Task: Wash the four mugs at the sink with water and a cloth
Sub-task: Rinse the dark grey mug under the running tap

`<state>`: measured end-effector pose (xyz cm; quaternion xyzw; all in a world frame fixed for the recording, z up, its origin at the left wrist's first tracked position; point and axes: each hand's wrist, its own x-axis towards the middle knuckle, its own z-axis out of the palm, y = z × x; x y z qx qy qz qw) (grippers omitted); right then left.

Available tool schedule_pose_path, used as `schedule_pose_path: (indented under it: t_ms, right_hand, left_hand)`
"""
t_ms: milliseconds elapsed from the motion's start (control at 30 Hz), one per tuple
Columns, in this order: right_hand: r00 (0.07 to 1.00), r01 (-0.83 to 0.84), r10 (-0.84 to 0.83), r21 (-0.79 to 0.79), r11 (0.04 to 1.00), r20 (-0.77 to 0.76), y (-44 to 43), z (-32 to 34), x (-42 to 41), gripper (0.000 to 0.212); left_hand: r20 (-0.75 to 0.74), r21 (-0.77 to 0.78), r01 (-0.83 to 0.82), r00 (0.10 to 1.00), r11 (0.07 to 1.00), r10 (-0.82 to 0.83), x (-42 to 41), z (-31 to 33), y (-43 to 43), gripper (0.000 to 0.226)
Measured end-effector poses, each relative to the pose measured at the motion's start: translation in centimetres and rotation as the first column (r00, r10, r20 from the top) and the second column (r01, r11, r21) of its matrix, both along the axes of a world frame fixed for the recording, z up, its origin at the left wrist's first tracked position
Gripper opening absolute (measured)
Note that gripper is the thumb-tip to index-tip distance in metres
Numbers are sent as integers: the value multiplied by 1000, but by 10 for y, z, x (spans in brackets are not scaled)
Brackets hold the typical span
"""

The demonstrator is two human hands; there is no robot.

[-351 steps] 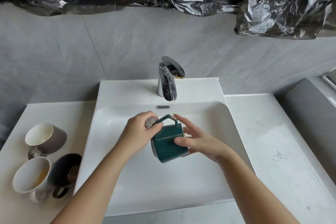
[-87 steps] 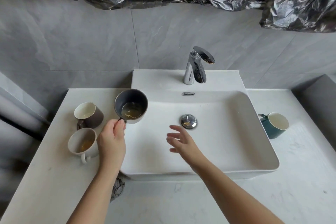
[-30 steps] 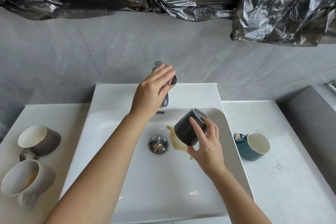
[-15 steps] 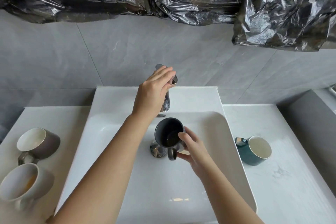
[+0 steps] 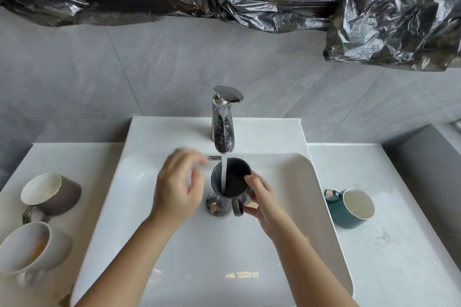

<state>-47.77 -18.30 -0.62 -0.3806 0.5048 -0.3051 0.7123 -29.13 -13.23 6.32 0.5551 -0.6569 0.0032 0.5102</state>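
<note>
While the right hand (image 5: pixel 262 199) grips the dark mug (image 5: pixel 234 179) over the drain in the sink (image 5: pixel 104 207), the left hand (image 5: pixel 178 190) hovers just beside it, blurred, fingers loosely spread and holding nothing. On the tabletop (image 5: pixel 386 244) a white mug (image 5: pixel 30 249) and a brown mug (image 5: pixel 55 192) sit left of the sink, a green mug (image 5: pixel 351 208) right. Water (image 5: pixel 223 172) from the tap (image 5: pixel 222 127) behind pours into the dark mug.
</note>
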Motion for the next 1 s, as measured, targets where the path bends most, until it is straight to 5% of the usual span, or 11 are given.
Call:
schedule_pose_path:
  t_ms: [100, 167, 267, 400, 533, 633, 700, 767, 833, 933, 1000]
  right_hand:
    - [996, -63, 61, -20, 998, -68, -4, 3, 2, 77]
    - [990, -116, 111, -55, 992, -81, -4, 4, 5, 74]
    - [986, -139, 133, -53, 989, -97, -4, 7, 13, 76]
    - [994, -75, 72, -29, 997, -77, -3, 6, 12, 73]
    - [922, 83, -163, 234, 969, 350, 3, -2, 13, 35]
    - [866, 43, -190, 310, 950, 463, 6, -9, 21, 52]
    - [878, 31, -173, 307, 951, 446, 6, -15, 20, 53]
    - [897, 30, -161, 306, 952, 411, 4, -22, 17, 47]
    - [897, 38, -171, 316, 948, 407, 1, -27, 18, 58]
    - [845, 75, -239, 337, 938, 477, 1, -30, 20, 79]
    - [788, 53, -260, 360, 932, 557, 3, -24, 22, 47]
  left_hand:
    - [297, 347, 245, 887, 905, -354, 10, -34, 15, 33]
    - [415, 555, 224, 760, 801, -500, 9, -48, 3, 32]
    - [517, 630, 121, 672, 768, -530, 6, -57, -18, 30]
    - [546, 677, 33, 647, 735, -532, 0, -51, -25, 18]
    - [383, 675, 59, 823, 736, -418, -10, -41, -13, 18]
    - [272, 621, 152, 878, 769, -393, -14, -40, -9, 31]
    - [354, 687, 134, 797, 715, -489, -4, -47, -14, 25]
    - [547, 650, 75, 644, 756, -535, 8, -58, -23, 13]
    - [604, 639, 53, 583, 767, -543, 13, -65, -29, 7]
    - [495, 638, 119, 693, 761, -524, 1, -57, -26, 15]
    - [409, 540, 202, 786, 817, -464, -7, -52, -19, 25]
